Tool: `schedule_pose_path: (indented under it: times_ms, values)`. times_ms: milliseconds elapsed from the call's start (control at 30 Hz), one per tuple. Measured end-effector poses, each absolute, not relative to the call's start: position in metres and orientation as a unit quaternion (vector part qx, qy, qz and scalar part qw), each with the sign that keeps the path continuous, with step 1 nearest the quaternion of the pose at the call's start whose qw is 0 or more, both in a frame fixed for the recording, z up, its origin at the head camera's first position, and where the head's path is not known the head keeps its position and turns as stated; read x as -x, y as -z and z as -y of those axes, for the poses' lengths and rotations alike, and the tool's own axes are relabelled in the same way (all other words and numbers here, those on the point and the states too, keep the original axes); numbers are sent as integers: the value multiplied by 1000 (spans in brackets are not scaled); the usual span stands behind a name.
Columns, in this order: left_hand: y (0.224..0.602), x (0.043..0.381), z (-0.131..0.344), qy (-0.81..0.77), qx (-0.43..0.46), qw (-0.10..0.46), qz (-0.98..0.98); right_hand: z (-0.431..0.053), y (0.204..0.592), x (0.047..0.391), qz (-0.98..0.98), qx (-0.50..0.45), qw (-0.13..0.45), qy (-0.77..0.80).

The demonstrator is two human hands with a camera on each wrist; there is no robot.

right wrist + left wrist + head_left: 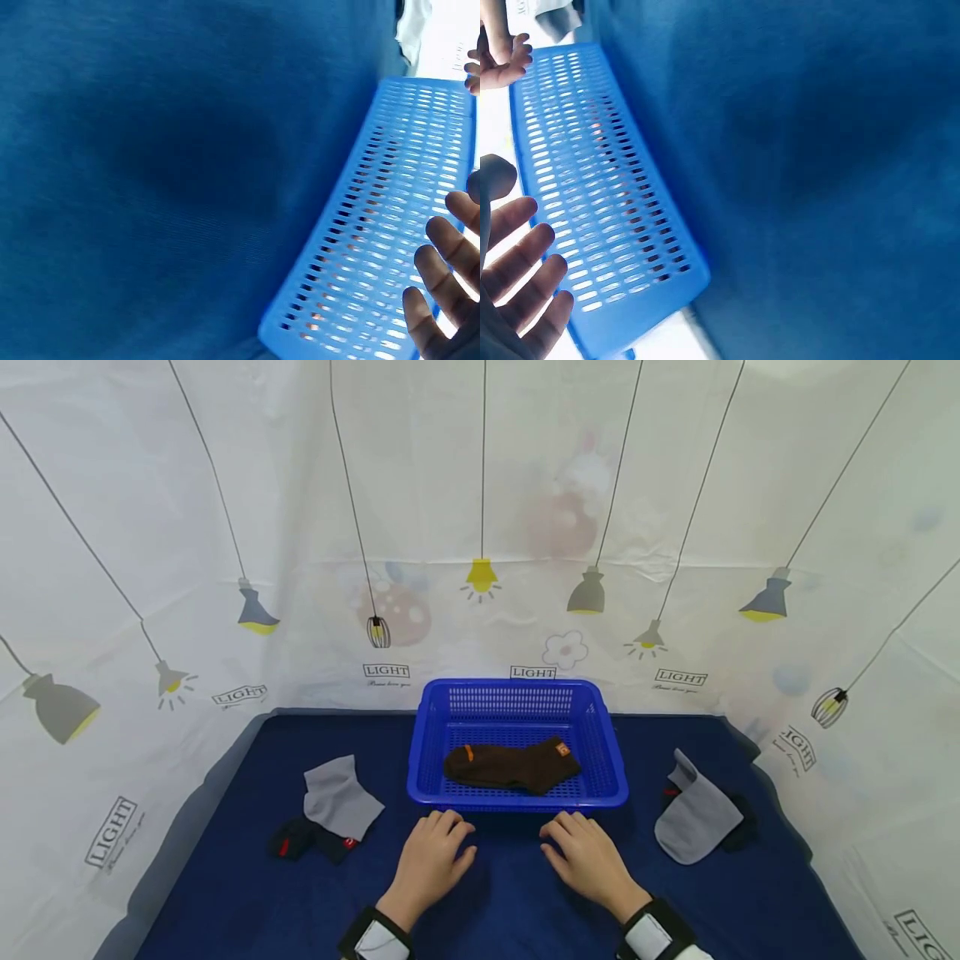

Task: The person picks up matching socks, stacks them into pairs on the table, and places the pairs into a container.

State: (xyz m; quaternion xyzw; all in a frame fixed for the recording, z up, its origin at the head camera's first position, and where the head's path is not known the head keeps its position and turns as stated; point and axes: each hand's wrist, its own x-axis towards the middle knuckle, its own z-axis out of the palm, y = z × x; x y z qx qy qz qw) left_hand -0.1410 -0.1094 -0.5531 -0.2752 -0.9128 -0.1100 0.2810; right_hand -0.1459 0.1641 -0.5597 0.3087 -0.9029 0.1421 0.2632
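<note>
My left hand [429,860] hovers in front of the near left part of a blue plastic basket [517,800], fingers loosely bent and holding nothing. Across from it, my right hand [588,860] is in the same relaxed pose before the basket's near right part, also holding nothing. Inside the basket lies a brown sock [510,767] with orange marks, perhaps a pair stacked together. In the left wrist view, the spread fingers [526,259] show beside the basket's slotted wall [607,187]. The right wrist view likewise shows relaxed fingers [446,262] near the basket wall [375,217].
Left of the basket, a grey sock [341,797] partly covers a black sock [298,837] with red marks. To the right, another grey sock [697,818] overlaps a dark one [742,827]. A dark blue cloth [510,910] covers the table, with a white lamp-print curtain [465,485] behind.
</note>
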Motion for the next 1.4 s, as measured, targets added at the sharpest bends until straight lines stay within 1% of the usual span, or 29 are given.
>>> schedule_pose_path:
  times_ms: [433,633,800,1000,1400]
  values:
    - [584,141,120,116,238,219,939,-164,579,144,928,-286,197,-138]
    - [594,147,134,109,233,220,941,-162,583,145,927,-287,194,-140]
    - [595,153,148,92,209,210,951,-163,585,145,930,-285,180,-146]
    - [589,160,170,86,172,186,964,-163,587,144,928,-289,185,-147]
    - [585,178,216,82,98,147,981,-162,587,137,938,-280,137,-154]
